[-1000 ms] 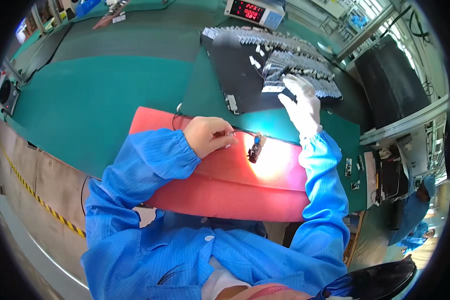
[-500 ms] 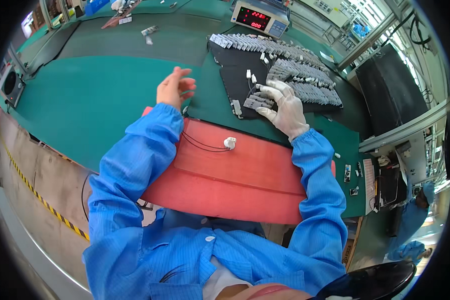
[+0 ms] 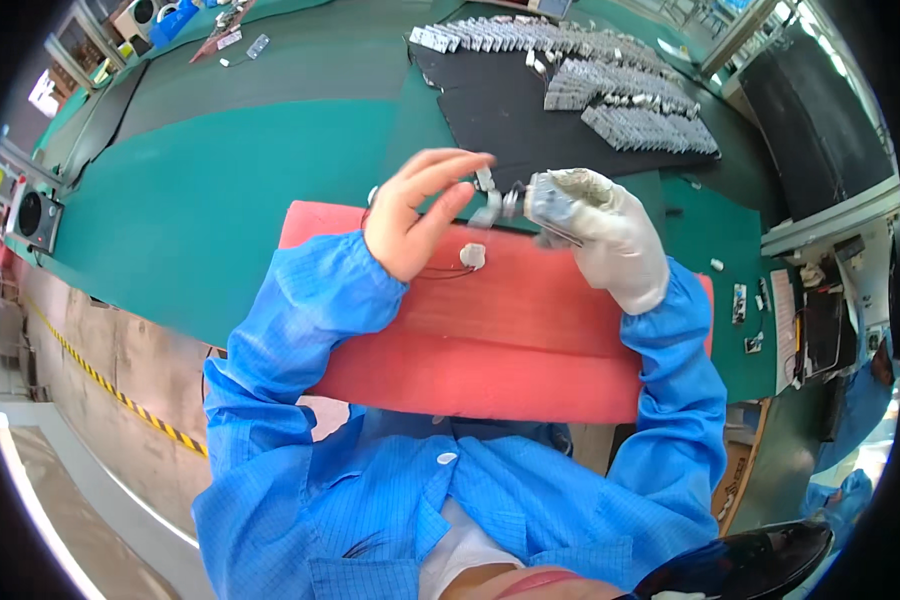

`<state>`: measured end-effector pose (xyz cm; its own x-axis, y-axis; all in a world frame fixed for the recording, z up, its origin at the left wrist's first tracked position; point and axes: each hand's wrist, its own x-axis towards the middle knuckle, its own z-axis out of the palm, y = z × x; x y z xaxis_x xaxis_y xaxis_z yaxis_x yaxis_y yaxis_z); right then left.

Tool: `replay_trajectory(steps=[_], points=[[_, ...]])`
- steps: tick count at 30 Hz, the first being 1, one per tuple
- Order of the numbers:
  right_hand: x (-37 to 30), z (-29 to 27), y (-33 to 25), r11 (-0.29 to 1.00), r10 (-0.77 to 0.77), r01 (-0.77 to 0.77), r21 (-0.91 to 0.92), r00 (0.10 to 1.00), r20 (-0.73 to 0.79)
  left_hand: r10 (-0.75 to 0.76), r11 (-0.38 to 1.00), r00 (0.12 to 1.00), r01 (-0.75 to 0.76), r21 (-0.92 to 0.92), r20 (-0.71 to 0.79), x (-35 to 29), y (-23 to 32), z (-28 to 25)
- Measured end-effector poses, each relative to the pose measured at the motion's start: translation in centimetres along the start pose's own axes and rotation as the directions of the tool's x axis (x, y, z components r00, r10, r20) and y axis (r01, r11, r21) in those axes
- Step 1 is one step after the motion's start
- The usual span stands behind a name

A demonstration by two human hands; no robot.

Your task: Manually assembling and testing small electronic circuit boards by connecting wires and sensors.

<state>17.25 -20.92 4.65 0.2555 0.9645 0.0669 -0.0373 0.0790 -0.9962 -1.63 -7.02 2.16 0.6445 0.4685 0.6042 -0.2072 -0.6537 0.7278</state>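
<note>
My gloved right hand (image 3: 620,235) is closed around a small grey rectangular module (image 3: 552,205), perhaps more than one. I cannot tell the count. Short dark leads run from it to white plugs (image 3: 487,205), blurred by motion, over the far edge of the red foam pad (image 3: 490,370). My bare left hand (image 3: 420,210) is open beside those plugs, its index finger stretched toward them and its thumb apart. Whether a fingertip touches a plug is unclear. Below the plugs, a round white connector (image 3: 473,256) with two thin dark wires lies on the pad.
Rows of similar grey modules (image 3: 640,85) stand on a black mat (image 3: 500,110) at the far right. Small circuit boards (image 3: 739,303) lie at the right of the green table mat (image 3: 220,190). A box with a round black front (image 3: 38,215) stands at the left edge.
My right hand has taken hold of grey module pieces from the near end of the rows and carried them back over the pad. My left hand has moved right, toward their plugs.
</note>
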Motion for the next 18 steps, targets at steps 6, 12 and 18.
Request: replay_trajectory(steps=[6, 12, 18], points=[[-2.3, 0.5, 0.2, 0.757, 0.4, -0.345, 0.555, 0.916, 0.024, -0.308, 0.586, 0.813, 0.571, -0.575, 0.494, -0.8, 1.9, 1.6], [-2.0, 0.9, 0.9, 0.69, 0.393, -0.299, 0.659, 0.919, 0.006, -0.382, 0.651, 0.857, 0.516, -0.557, 0.347, -1.5, 1.5, 2.2], [-2.5, 0.6, 1.0, 0.857, 0.269, -0.251, 0.451, 0.963, 0.025, -0.463, 0.725, 0.835, 0.55, -0.414, 0.299, -1.3, 1.3, 1.4]])
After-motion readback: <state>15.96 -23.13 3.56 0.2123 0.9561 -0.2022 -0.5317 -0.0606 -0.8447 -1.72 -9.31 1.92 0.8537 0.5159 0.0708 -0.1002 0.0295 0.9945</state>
